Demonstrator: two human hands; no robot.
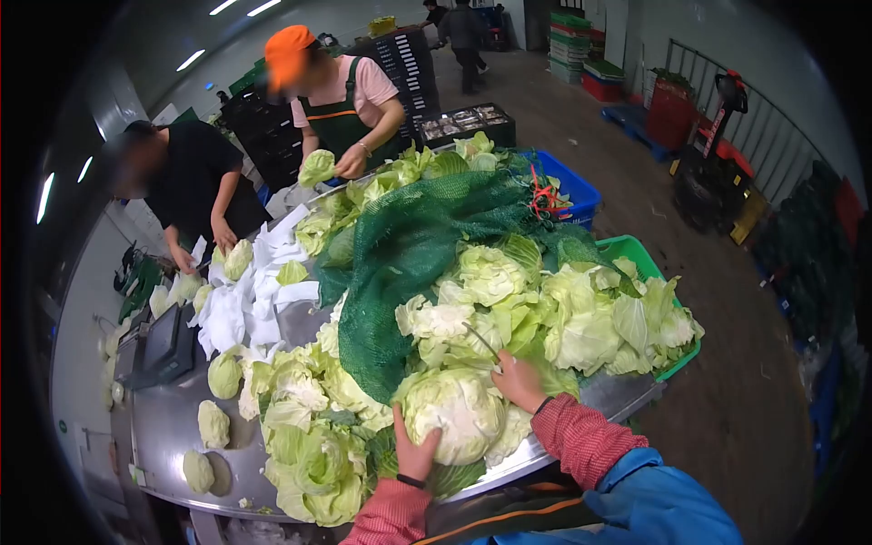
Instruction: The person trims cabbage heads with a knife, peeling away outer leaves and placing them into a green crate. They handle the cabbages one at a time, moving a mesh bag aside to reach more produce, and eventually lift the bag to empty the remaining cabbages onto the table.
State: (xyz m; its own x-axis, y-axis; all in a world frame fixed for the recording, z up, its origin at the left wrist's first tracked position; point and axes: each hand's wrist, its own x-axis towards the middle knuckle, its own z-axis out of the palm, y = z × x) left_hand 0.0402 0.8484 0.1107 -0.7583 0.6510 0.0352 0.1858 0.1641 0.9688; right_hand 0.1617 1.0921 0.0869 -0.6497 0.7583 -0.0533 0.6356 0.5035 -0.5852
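Here, a cabbage (457, 416) lies between the left hand (417, 447), fingers spread wide against it, and the right hand (520, 381), gripping a slim tool (480, 339) angled far left.

A co-worker (368, 95) in an orange cap (288, 56) stands at 11 o'clock, another person (195, 173) in dark clothing at 10. Black crates (405, 77) rise at 12, green crates (569, 50) at 1; a pallet jack (713, 173) sits beside a metal railing (763, 127) at 2.
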